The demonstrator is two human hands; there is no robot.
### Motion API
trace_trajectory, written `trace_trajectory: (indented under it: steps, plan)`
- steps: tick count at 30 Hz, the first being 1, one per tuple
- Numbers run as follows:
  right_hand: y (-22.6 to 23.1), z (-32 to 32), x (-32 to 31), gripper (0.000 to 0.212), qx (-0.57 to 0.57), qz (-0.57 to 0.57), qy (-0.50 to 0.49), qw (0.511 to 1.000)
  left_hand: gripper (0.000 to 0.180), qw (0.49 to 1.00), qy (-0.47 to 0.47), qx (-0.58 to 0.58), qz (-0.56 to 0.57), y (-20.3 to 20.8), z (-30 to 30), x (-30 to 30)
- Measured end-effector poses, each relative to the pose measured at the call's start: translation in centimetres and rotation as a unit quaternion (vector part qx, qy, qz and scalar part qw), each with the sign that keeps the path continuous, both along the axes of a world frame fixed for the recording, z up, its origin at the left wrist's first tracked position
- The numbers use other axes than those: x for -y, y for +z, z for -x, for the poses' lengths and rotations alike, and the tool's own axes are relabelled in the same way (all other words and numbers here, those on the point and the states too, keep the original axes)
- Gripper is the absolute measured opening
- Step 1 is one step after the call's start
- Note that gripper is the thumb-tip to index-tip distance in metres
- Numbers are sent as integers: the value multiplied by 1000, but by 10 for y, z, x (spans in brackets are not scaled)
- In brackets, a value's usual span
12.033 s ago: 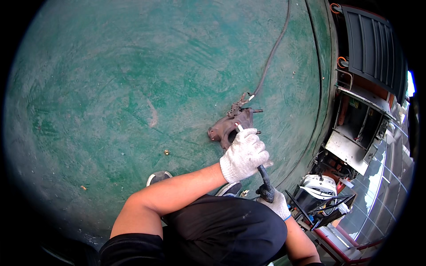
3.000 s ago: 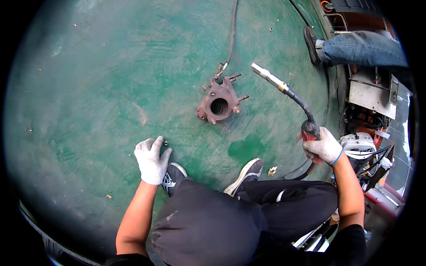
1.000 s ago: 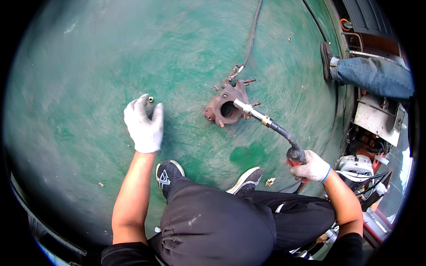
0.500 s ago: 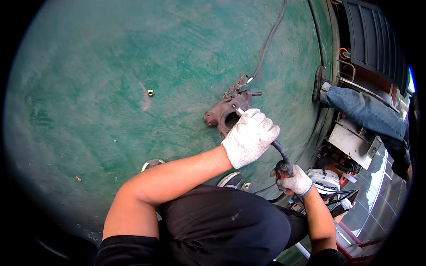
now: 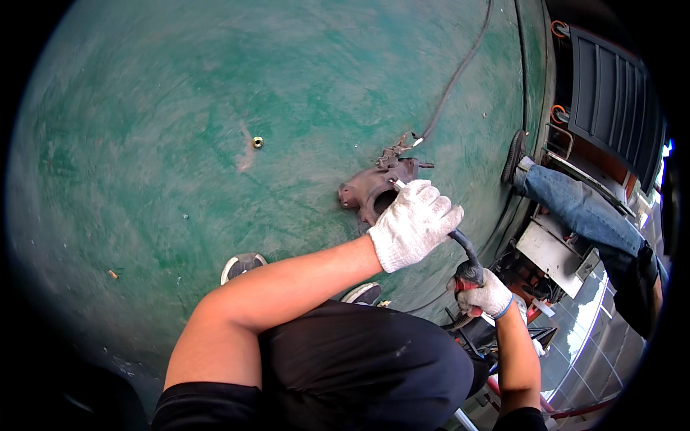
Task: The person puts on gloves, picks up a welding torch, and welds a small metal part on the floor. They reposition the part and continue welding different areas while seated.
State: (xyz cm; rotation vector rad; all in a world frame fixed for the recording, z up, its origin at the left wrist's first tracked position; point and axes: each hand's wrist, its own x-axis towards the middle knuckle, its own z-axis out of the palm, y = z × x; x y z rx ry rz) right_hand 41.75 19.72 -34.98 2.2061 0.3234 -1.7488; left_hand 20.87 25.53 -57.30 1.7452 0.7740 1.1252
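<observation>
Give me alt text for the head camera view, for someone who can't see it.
A gloved left hand grips the front of a welding torch, a gloved right hand its rear, above a brown metal casting on a green floor. A small brass-coloured fitting lies off to the left; at right is another person's leg in jeans.

Left hand (image 5: 417,224): is curling into a closed grip, back facing up.
Left forearm (image 5: 309,284): is slanting up, bare, from below-left of that hand.
Right hand (image 5: 486,294): is clenching, lower and to the right of the left hand.
Right forearm (image 5: 516,352): is rising steeply from below its hand.
</observation>
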Motion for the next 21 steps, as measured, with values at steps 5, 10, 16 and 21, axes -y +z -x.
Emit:
trace_trajectory:
  steps: [5, 10, 16, 21]
  plan:
    - [7, 7, -10, 36, 14, 3, 9, 1000, 61, 997, 44, 54, 15, 3, 5, 3]
    - [12, 2, -2, 35, 35, -32, -34, 998, 85, 986, 156, -13, 49, 16, 39, 20]
    - [13, -3, 13, 34, 39, -67, -63, 995, 91, 960, 169, -152, 166, -35, 67, 64]
    - [4, -3, 23, 34, 12, -101, -86, 991, 69, 964, 129, -161, 168, -49, 60, 48]
